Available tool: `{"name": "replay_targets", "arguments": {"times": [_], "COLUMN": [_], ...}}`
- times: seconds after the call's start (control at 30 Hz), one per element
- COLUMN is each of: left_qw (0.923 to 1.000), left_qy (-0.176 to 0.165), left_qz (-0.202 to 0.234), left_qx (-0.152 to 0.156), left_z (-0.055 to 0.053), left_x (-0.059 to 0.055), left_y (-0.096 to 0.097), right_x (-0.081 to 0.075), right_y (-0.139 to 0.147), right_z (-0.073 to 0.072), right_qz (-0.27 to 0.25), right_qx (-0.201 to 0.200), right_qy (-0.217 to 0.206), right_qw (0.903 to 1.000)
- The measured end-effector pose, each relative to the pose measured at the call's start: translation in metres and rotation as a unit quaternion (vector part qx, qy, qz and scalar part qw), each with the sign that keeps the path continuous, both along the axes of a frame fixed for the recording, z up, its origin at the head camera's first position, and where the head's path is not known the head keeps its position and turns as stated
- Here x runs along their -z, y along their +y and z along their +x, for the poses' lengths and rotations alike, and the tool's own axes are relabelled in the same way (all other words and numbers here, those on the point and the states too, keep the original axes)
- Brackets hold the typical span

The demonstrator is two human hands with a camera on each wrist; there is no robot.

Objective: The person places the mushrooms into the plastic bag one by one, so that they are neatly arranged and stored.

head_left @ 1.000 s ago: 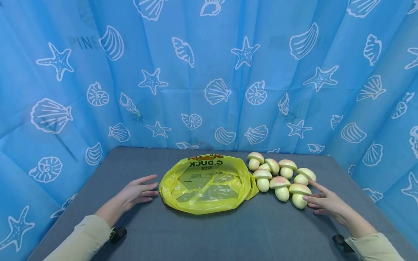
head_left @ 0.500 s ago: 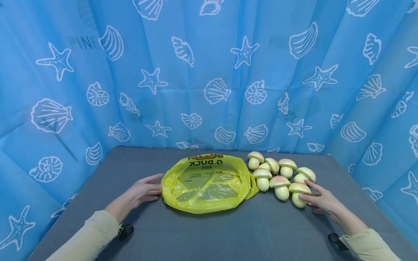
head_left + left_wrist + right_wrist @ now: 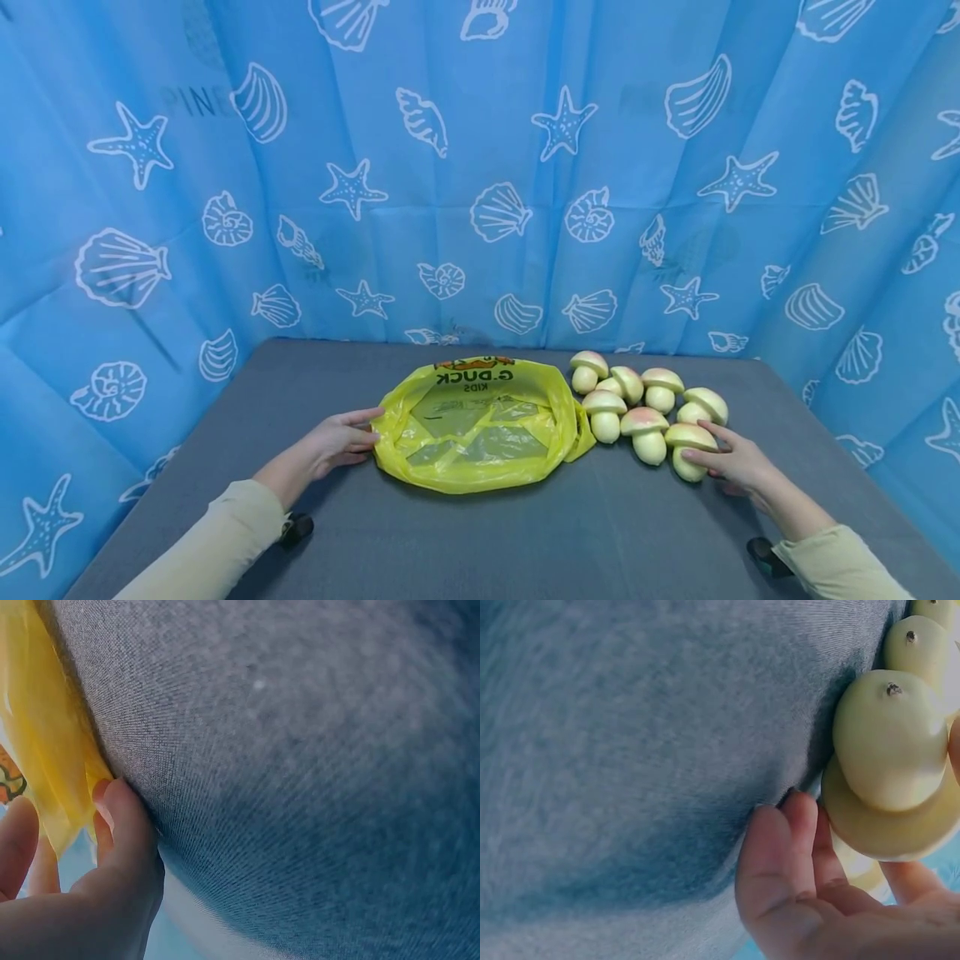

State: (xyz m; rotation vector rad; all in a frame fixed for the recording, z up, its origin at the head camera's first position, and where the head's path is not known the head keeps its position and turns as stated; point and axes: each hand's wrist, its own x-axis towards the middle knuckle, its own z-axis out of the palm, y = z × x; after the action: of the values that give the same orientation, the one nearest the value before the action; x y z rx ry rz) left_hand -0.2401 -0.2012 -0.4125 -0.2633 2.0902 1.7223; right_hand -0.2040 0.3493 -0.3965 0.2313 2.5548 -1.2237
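Note:
A yellow plastic bag (image 3: 480, 479) with dark print lies with its mouth open at the table's middle. At the bag's left rim, my left hand (image 3: 330, 450) touches the plastic with loosely extended fingers; in the left wrist view, fingertips (image 3: 124, 806) lie against the yellow edge. To the right sit several toy mushrooms with pale stems and pink-tinged caps. My right hand (image 3: 746, 467) is at the nearest right mushroom (image 3: 686, 462), fingers spread about its cap and stem. In the right wrist view this mushroom's stem (image 3: 889, 742) shows beside parted fingers (image 3: 765, 851).
The other mushrooms (image 3: 643, 429) cluster closely against the bag's right side. A grey cloth covers the table (image 3: 510, 542). A blue curtain (image 3: 465, 167) with white shells and starfish hangs behind and at both sides.
My left hand has moved right, from beside the bag to its rim. My right hand has shifted slightly left, closer round the near mushroom. Bag and mushrooms stay about where they were.

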Motion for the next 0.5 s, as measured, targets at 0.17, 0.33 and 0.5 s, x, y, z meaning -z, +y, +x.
{"name": "replay_targets", "arguments": {"times": [0.17,0.33,0.5], "left_qw": [0.9999,0.9993,0.9988], "left_qy": [0.005,0.005,0.006], "left_qz": [-0.015,-0.036,-0.046], "left_qx": [0.001,-0.006,-0.018], "left_z": [-0.001,0.0,0.0], "left_x": [0.002,0.003,0.003], "left_y": [0.002,0.007,0.011], "right_x": [0.001,0.001,0.001], "right_y": [-0.001,-0.003,-0.002], "right_z": [-0.002,-0.003,-0.001], "right_qz": [0.005,0.001,-0.011], "right_qx": [0.006,0.018,0.034], "right_qy": [0.004,0.007,0.017], "right_qw": [1.0,0.9998,0.9992]}}
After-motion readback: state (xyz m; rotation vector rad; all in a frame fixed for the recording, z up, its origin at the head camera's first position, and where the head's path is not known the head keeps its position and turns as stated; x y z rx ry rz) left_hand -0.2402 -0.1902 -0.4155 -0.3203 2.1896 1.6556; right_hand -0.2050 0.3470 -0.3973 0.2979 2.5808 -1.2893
